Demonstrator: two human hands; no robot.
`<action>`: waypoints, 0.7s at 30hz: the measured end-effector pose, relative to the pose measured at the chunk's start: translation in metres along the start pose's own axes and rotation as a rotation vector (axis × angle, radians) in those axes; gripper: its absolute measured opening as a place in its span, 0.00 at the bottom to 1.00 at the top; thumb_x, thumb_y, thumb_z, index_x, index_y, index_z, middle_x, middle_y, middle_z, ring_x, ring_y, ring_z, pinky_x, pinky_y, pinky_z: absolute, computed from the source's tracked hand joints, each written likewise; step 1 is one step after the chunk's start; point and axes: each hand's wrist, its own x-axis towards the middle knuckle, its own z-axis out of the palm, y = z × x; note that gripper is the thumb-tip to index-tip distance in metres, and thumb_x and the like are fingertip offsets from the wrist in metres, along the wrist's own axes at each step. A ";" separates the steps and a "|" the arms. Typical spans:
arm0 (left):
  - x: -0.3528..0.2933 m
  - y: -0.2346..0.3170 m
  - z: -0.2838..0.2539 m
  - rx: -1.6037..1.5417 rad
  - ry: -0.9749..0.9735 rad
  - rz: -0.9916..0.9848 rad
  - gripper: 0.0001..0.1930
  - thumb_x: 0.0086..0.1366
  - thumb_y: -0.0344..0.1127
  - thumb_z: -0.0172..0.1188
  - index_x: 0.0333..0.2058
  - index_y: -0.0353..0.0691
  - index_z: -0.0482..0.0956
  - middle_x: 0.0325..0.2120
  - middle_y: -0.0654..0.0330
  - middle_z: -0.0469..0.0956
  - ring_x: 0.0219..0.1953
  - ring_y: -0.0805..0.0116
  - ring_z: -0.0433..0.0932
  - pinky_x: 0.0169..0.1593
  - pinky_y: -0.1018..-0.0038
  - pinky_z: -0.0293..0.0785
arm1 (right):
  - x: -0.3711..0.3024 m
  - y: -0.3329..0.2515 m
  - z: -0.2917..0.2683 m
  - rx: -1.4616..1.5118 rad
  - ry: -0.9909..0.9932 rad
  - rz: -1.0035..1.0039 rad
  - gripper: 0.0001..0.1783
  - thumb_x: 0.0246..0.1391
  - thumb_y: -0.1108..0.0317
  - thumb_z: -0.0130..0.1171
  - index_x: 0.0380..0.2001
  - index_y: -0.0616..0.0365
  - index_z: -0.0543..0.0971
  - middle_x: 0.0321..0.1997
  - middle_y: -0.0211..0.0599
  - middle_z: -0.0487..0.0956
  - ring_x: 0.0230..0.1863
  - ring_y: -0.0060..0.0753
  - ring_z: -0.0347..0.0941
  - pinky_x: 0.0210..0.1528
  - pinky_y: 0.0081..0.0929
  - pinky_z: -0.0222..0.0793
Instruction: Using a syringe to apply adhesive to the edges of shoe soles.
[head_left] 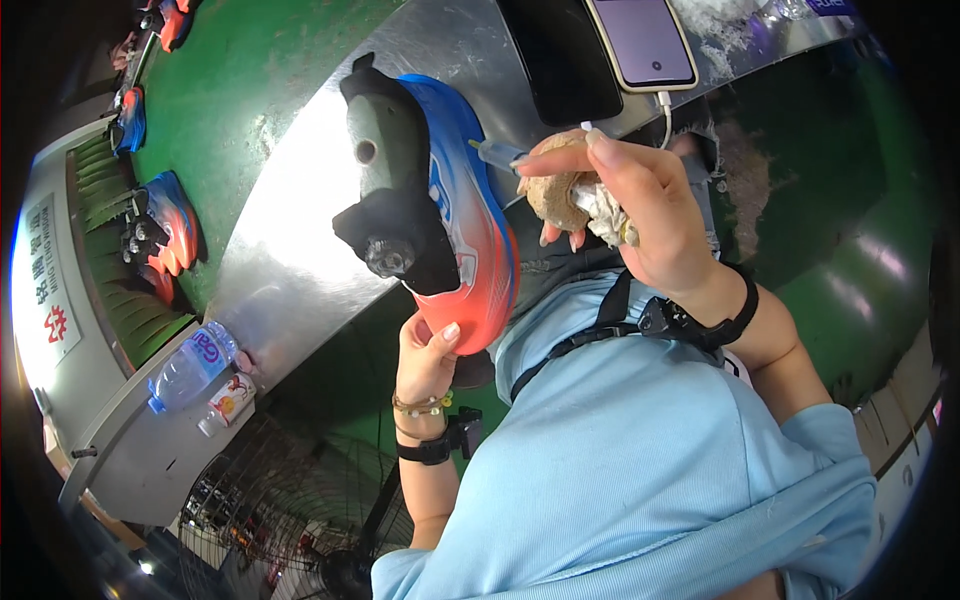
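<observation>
My left hand (425, 362) grips a sports shoe (490, 262) by its toe, thumb on the orange part. The shoe fades from blue at the heel to orange at the toe. A dark shoe last (388, 130) with a round hole sits in it, and black material covers part of the side. To the right of the shoe, apart from it, my right hand (640, 205) is closed round a tan, rough, rounded lump (553, 195) and a whitish crumpled piece (602, 212). A slim translucent bluish tube (498, 153) pokes out from its fingertips toward the shoe.
A metal table (445, 40) carries a black phone (560, 60) and a lit phone (645, 45) on a white cable. Similar shoes (170, 215) stand along the green surface (250, 60) at left. Two bottles (195, 365) lie lower left, above a wire-caged fan (290, 510).
</observation>
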 end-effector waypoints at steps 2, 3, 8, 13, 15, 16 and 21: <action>0.009 -0.005 0.007 -0.021 -0.113 0.060 0.25 0.53 0.35 0.61 0.46 0.28 0.65 0.40 0.53 0.73 0.42 0.62 0.75 0.46 0.67 0.73 | -0.004 -0.004 -0.002 -0.042 -0.014 0.004 0.27 0.61 0.57 0.32 0.38 0.68 0.76 0.35 0.42 0.76 0.26 0.26 0.73 0.22 0.16 0.65; 0.011 0.000 0.017 -0.126 -0.127 0.029 0.25 0.49 0.32 0.64 0.44 0.27 0.67 0.38 0.53 0.75 0.40 0.65 0.76 0.46 0.71 0.71 | -0.005 -0.005 -0.003 -0.077 -0.034 0.007 0.27 0.61 0.56 0.31 0.38 0.68 0.76 0.35 0.43 0.76 0.25 0.27 0.73 0.22 0.16 0.65; 0.027 -0.003 0.033 -0.115 -0.231 0.083 0.31 0.45 0.35 0.66 0.46 0.27 0.65 0.40 0.53 0.74 0.42 0.66 0.75 0.47 0.71 0.70 | -0.012 -0.018 -0.005 0.046 -0.003 0.019 0.23 0.61 0.59 0.37 0.36 0.64 0.78 0.24 0.31 0.75 0.24 0.16 0.69 0.25 0.15 0.66; 0.038 -0.014 0.049 -0.277 -0.305 0.131 0.36 0.42 0.39 0.67 0.48 0.28 0.63 0.42 0.52 0.72 0.44 0.65 0.74 0.47 0.71 0.71 | -0.024 -0.037 -0.009 -0.106 -0.066 0.104 0.31 0.60 0.54 0.27 0.36 0.70 0.75 0.35 0.58 0.73 0.23 0.36 0.73 0.20 0.20 0.66; 0.048 -0.020 0.052 -0.411 -0.413 0.112 0.36 0.43 0.35 0.67 0.50 0.29 0.61 0.43 0.52 0.71 0.44 0.63 0.73 0.47 0.69 0.71 | -0.027 -0.042 -0.011 -0.100 -0.109 0.047 0.31 0.60 0.53 0.27 0.36 0.69 0.76 0.34 0.59 0.72 0.22 0.36 0.72 0.20 0.20 0.66; 0.051 -0.023 0.056 -0.422 -0.413 0.115 0.36 0.43 0.35 0.67 0.50 0.29 0.61 0.43 0.52 0.71 0.44 0.63 0.73 0.47 0.69 0.71 | -0.029 -0.044 -0.013 -0.084 -0.148 -0.023 0.31 0.60 0.53 0.26 0.35 0.67 0.76 0.34 0.60 0.72 0.22 0.35 0.71 0.19 0.20 0.65; 0.066 -0.028 0.078 -0.628 -0.486 -0.054 0.35 0.44 0.26 0.65 0.52 0.36 0.60 0.47 0.54 0.69 0.48 0.60 0.71 0.50 0.65 0.71 | -0.042 -0.061 -0.022 -0.230 -0.199 -0.092 0.28 0.61 0.52 0.25 0.35 0.61 0.74 0.29 0.58 0.71 0.21 0.36 0.70 0.18 0.22 0.64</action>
